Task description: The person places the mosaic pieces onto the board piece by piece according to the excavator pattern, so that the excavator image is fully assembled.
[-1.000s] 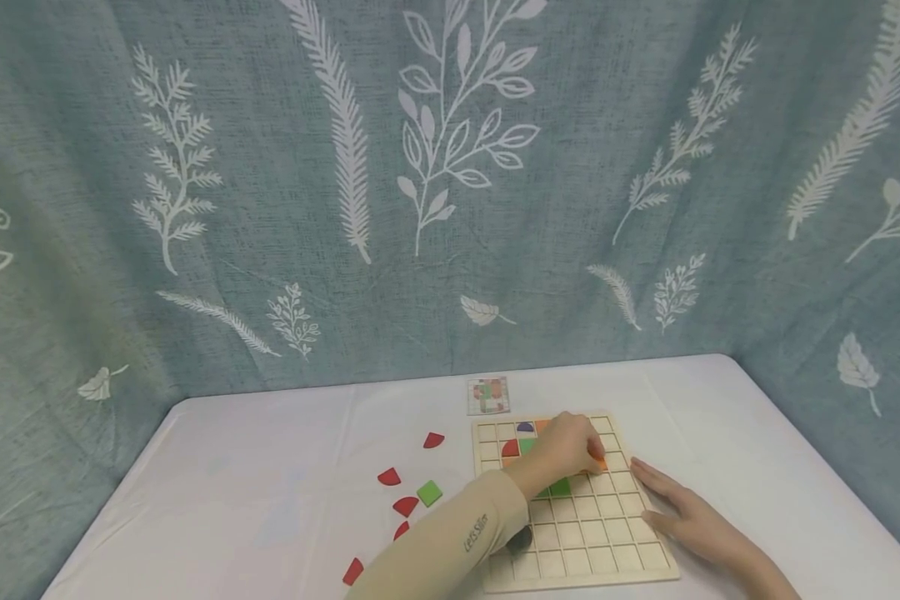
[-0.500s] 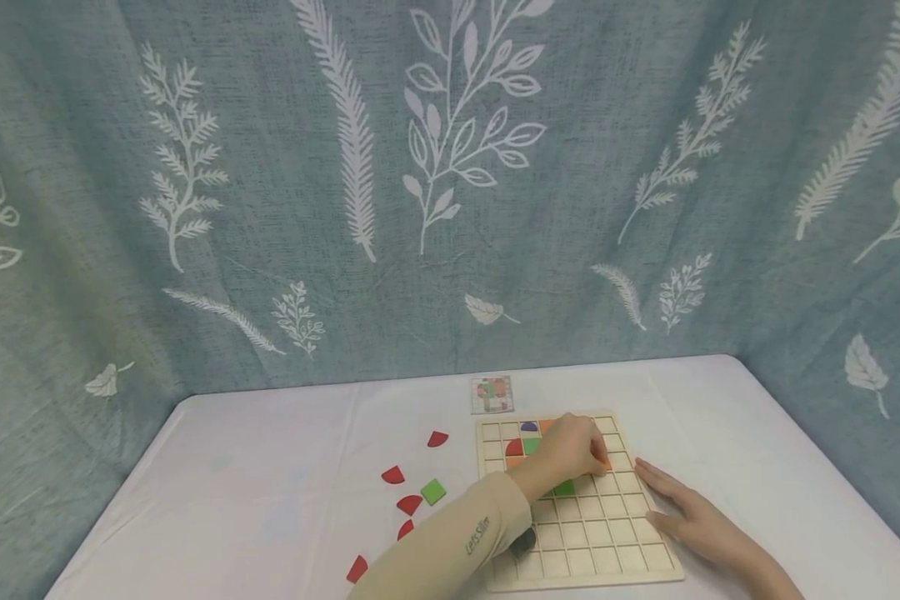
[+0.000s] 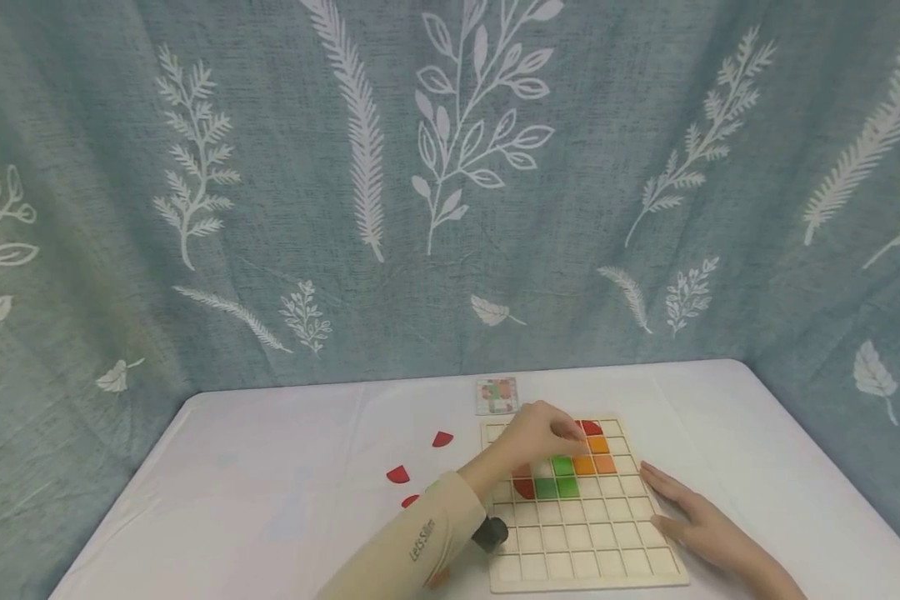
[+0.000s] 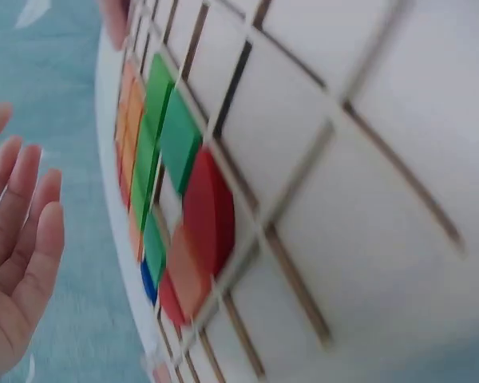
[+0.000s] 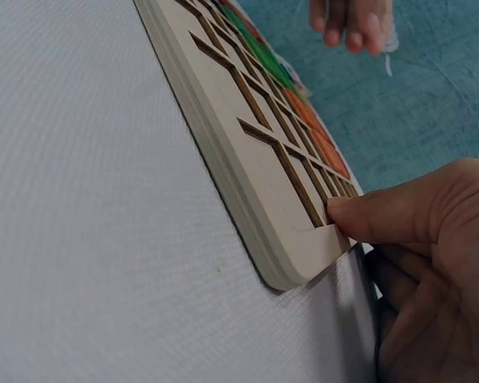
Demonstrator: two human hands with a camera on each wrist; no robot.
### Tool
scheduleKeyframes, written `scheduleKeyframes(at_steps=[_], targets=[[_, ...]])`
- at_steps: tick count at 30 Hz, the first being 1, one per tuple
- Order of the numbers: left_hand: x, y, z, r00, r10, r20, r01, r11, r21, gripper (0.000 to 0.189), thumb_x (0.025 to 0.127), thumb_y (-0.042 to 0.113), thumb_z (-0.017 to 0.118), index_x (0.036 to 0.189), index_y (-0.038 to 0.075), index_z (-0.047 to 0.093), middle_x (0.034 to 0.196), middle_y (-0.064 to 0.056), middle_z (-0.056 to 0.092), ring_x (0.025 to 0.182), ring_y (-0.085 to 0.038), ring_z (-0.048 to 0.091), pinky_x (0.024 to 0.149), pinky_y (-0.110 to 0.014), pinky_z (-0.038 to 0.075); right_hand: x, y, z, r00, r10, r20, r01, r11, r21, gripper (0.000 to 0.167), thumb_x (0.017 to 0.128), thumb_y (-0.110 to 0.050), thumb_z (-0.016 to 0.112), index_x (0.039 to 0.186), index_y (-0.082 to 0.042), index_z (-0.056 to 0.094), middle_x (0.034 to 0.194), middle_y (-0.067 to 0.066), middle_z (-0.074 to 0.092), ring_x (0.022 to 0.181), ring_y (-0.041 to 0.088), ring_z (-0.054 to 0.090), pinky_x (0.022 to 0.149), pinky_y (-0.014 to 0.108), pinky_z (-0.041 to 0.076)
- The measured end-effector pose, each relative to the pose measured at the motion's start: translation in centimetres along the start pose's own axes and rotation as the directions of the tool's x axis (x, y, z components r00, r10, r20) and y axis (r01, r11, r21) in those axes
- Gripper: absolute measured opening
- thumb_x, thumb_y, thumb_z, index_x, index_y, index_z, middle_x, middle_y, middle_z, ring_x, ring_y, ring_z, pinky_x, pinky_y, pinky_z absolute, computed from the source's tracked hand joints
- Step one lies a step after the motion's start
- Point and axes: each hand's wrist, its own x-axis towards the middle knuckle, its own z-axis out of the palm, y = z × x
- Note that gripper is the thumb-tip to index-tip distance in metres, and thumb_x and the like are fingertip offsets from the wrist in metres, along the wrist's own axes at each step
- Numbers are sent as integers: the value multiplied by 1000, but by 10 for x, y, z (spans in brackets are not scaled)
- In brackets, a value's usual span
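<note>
A pale wooden grid board (image 3: 592, 567) lies on the white table, with coloured pieces in its upper cells. Among them are orange squares (image 3: 598, 445), green squares (image 3: 567, 487) and a red quarter-circle (image 3: 524, 488). Over the board's upper part hovers my left hand (image 3: 543, 437), fingers loosely bent, and I see nothing in it; the left wrist view shows its relaxed fingers (image 4: 32, 231) apart from the pieces. My right hand (image 3: 693, 517) rests at the board's right edge, its thumb (image 5: 359, 217) touching the rim in the right wrist view. Some pieces are hidden behind the left hand.
Left of the board lie loose red quarter-circles (image 3: 398, 474). A green piece and an orange piece (image 3: 438, 577) are partly covered by the left sleeve (image 3: 412, 533). Behind the board is a small pattern card (image 3: 497, 396). A leaf-patterned curtain (image 3: 390, 317) hangs beyond the table.
My left hand has let go of an orange square, which lies in a cell at the right of the pattern, and has moved left and up. The right hand stays at the board's edge.
</note>
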Motion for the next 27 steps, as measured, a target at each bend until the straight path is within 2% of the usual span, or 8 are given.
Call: scheduleKeyframes(at_steps=[3,6,7,10,12,15,21,27], targets=[[-11,-6,-15,1000,-26,8,26,999,-30,15,79,24,73,89,12,73,82,5,69,73,-1,58,68,-19,47,0,0,0,1000,8,-8,-8,1000,-14,65,84,-26,62,139,-2,37,148,21,25,121,-23,10,102,62,16],[-26,-11,-31,998,-56,0,56,998,-31,19,79,24,73,93,11,73,87,4,70,78,-5,60,71,-22,48,-1,1,1,1000,7,-13,-7,1000,-30,65,84,-26,62,139,-2,38,147,21,26,131,-11,12,102,61,16],[-32,-14,-37,998,-67,-7,67,997,-28,20,79,24,73,94,11,73,89,4,70,79,-6,61,72,-23,48,0,1,1,1000,10,-15,-10,1000,-30,65,84,-27,62,139,-3,38,147,20,26,123,-21,11,102,61,16],[-51,-23,-54,996,-84,-34,83,996,-24,23,79,23,73,96,8,72,92,1,70,83,-10,63,74,-25,49,0,2,1,1000,2,-13,-2,999,-38,65,84,-29,61,139,-2,38,147,20,26,119,-25,9,102,60,17],[-64,-31,-66,993,-103,-65,102,995,-15,24,78,22,73,97,7,71,91,-1,70,83,-12,63,73,-26,50,1,3,1,1000,4,-10,-4,999,-36,66,84,-29,61,139,-2,38,148,20,26,106,-34,7,102,59,16],[-82,-42,-80,984,-137,-117,139,990,12,23,78,21,74,96,6,71,87,0,69,81,-12,63,73,-27,50,0,4,1,1000,-4,-7,4,999,-40,66,84,-29,61,139,-1,37,148,21,25,105,-35,6,101,59,16],[-112,-61,-96,949,-234,-210,248,968,39,21,75,17,75,94,8,71,82,2,67,79,-12,61,67,-27,50,0,3,2,999,40,16,-40,999,-12,70,83,-31,62,141,-3,35,149,21,22,99,-36,6,102,64,12],[-134,-84,-102,890,-360,-280,376,927,3,23,76,9,73,99,9,70,88,-1,66,80,-15,58,61,-27,51,1,2,3,998,57,31,-58,998,10,71,82,-30,62,141,-2,33,149,22,20,97,-37,6,102,64,10]])
